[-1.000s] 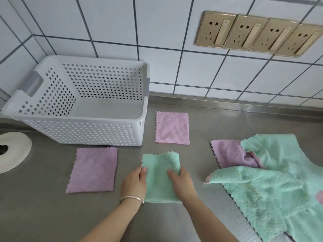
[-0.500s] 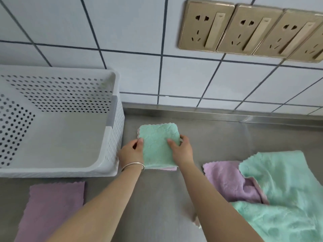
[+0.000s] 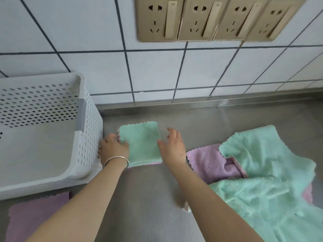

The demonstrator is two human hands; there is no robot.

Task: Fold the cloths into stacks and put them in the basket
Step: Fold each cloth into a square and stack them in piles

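The head view showed that the folded green cloth [image 3: 140, 141], carried a second before, now lay on the folded pink cloth [image 3: 150, 163] beside the basket [image 3: 90, 123], the right hand [image 3: 172, 145] lifted off with fingers spread and the left hand [image 3: 113, 147] resting loosely on its edge, so one stack had begun.

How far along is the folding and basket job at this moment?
Done: a folded green cloth lies on a folded pink cloth beside the basket; another folded pink cloth lies in front of it. In hand: the left hand touches the stack's edge; the right hand hovers open beside it. Left: the loose pile is unfolded, and no cloth shows in the basket.
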